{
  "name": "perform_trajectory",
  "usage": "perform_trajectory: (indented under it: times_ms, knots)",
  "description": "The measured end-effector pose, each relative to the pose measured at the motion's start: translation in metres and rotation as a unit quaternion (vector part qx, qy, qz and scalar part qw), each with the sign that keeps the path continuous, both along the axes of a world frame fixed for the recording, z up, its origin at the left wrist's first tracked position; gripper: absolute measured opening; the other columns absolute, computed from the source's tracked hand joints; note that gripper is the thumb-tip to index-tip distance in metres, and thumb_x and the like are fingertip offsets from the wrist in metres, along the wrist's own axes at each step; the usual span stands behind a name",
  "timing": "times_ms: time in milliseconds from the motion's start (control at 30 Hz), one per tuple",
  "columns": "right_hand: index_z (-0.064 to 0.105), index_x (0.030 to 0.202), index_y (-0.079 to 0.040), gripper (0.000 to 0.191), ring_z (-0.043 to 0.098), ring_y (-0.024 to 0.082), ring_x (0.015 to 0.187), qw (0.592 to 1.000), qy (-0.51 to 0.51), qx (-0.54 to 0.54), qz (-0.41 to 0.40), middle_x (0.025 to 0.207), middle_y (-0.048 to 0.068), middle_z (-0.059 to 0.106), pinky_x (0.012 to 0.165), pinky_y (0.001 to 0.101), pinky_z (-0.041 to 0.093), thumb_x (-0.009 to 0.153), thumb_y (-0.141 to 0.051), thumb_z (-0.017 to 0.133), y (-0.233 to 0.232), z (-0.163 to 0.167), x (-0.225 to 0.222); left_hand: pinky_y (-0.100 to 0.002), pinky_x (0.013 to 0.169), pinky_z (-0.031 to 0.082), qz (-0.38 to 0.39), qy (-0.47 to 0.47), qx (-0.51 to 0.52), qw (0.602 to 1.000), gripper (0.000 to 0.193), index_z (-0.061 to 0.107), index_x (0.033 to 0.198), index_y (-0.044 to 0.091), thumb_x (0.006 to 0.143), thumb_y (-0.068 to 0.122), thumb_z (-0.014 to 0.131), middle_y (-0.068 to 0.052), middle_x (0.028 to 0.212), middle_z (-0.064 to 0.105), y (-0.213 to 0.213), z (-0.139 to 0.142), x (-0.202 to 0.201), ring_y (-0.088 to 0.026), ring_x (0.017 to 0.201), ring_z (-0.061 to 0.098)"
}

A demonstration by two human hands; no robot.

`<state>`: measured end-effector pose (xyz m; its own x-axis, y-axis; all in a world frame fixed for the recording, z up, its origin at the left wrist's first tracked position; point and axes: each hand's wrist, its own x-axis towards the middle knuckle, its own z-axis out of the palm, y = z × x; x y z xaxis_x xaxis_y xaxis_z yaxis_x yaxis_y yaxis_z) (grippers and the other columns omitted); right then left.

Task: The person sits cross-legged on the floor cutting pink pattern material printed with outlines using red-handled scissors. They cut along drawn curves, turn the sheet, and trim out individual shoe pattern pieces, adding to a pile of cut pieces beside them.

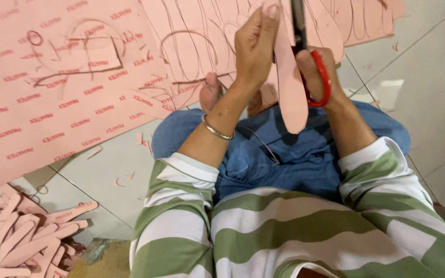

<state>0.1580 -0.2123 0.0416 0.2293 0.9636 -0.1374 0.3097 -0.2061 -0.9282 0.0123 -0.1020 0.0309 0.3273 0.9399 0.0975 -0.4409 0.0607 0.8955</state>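
Pink strip (pixel 290 87) between left hand (pixel 253 51) and red-handled scissors (pixel 315 72).

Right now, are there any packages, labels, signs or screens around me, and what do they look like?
No packages, signs or screens.
Pink sheet: flat on the floor at left, repeated red lettering, dark pen outlines.
Pink strip: narrow with a rounded end, in the left hand, cut by red-handled scissors in the right hand.

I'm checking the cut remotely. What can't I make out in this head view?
- Scissors: blade tips cut off by the top edge.
- Pink strip: its top hidden by the left hand.
- Right hand: fingers hidden behind the red handle.
- Pile of cut strips: cropped by the left edge.
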Motion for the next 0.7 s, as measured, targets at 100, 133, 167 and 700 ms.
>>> perform_trajectory:
  times_ms: [100, 133, 167, 700]
  knots:
    - [0.067, 0.104, -0.012, 0.046, 0.057, 0.005, 0.067, 0.978, 0.207, -0.024, 0.016, 0.082, -0.004, 0.065, 0.056, 0.0243, 0.044, 0.101, -0.057, 0.061, 0.002, 0.011, 0.015, -0.022, 0.053, 0.041, -0.014, -0.076, -0.110, 0.991, 0.021, 0.062, 0.097, 0.009, 0.107, 0.027, 0.058, 0.005, 0.074, 0.058, 0.028, -0.008, -0.003, -0.004, 0.062, 0.050]
    - [0.066, 0.106, -0.012, 0.039, 0.055, 0.004, 0.069, 0.980, 0.194, -0.035, 0.019, 0.084, -0.005, 0.063, 0.058, 0.0238, 0.041, 0.100, -0.050, 0.063, 0.005, 0.009, 0.018, -0.022, 0.050, 0.043, -0.015, -0.092, -0.146, 0.985, 0.020, 0.060, 0.094, 0.011, 0.106, 0.027, 0.060, 0.004, 0.073, 0.059, 0.035, -0.010, -0.006, -0.005, 0.060, 0.052]
    - [0.065, 0.108, -0.011, 0.033, 0.052, 0.004, 0.071, 0.982, 0.181, -0.047, 0.022, 0.085, -0.006, 0.061, 0.059, 0.0233, 0.039, 0.099, -0.043, 0.065, 0.006, 0.007, 0.021, -0.022, 0.052, 0.046, -0.003, -0.077, -0.154, 0.985, 0.020, 0.060, 0.093, 0.011, 0.104, 0.028, 0.059, 0.005, 0.073, 0.060, 0.040, -0.012, -0.008, -0.004, 0.061, 0.054]
    - [0.059, 0.095, 0.001, 0.015, 0.053, 0.010, 0.081, 0.980, 0.192, -0.034, -0.029, 0.083, 0.001, 0.056, 0.070, 0.0274, 0.042, 0.093, -0.007, 0.072, 0.014, 0.015, 0.013, -0.024, 0.062, 0.053, 0.061, -0.054, -0.113, 0.990, 0.021, 0.065, 0.097, 0.009, 0.103, 0.029, 0.067, 0.005, 0.076, 0.061, 0.065, -0.021, -0.017, -0.004, 0.067, 0.057]
